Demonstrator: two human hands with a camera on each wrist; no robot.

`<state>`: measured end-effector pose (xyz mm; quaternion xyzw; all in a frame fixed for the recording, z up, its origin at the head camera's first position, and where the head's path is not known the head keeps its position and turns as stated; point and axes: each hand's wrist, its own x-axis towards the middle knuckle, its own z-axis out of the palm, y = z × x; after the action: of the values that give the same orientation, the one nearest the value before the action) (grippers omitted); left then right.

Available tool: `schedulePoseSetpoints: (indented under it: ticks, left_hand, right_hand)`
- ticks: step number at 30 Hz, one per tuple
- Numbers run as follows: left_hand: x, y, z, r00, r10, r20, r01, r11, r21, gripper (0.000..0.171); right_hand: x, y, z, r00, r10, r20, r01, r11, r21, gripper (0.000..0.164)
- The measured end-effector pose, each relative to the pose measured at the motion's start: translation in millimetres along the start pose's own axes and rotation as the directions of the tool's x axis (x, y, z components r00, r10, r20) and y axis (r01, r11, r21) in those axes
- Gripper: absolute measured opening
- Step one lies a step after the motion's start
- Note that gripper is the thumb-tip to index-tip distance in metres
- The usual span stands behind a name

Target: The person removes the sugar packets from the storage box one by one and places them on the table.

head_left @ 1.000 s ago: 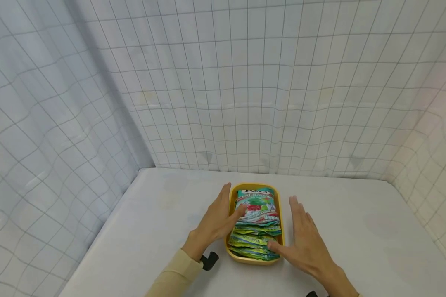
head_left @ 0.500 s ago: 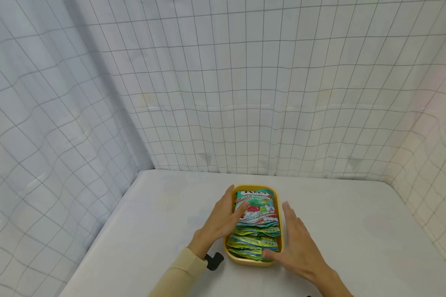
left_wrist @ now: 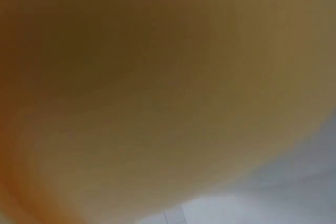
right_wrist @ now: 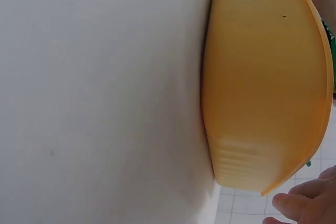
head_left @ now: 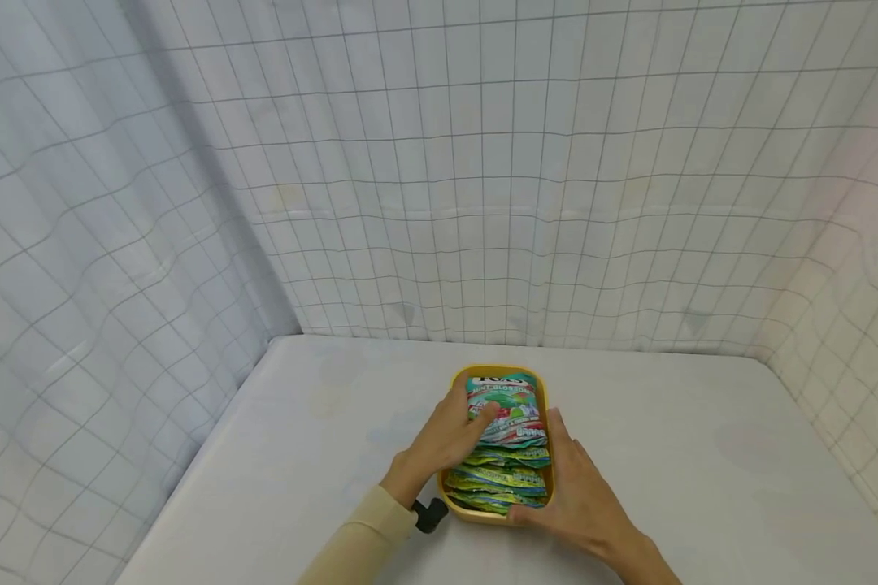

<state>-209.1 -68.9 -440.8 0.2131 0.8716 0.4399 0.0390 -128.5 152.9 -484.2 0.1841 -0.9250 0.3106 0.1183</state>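
Tub (head_left: 480, 516) flanked: my left hand (head_left: 448, 435) at nine o'clock, right hand (head_left: 576, 497) at four, both straight-fingered, unclasped; I'd press evenly.

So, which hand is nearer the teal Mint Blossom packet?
Left. The left hand has its thumb over the teal packet; the right hand is along the right side of the yellow tray.
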Motion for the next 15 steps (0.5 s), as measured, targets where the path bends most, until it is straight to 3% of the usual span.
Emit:
schedulePoseSetpoints:
  ticks: [7, 15]
  left_hand:
    - [1.7, 2.2, 6.0, 0.997, -0.081, 0.019, 0.080, 0.996, 0.038, 0.082]
    - [3.6, 2.2, 12.2, 0.982, -0.184, 0.030, 0.177, 0.971, 0.159, 0.087]
  right_hand:
    - [-0.5, 0.0, 2.5, 0.999, 0.035, 0.031, -0.035, 0.999, -0.006, 0.140]
    - [-0.9, -1.9, 5.1, 0.997, 0.055, 0.054, -0.055, 0.998, -0.011, 0.140]
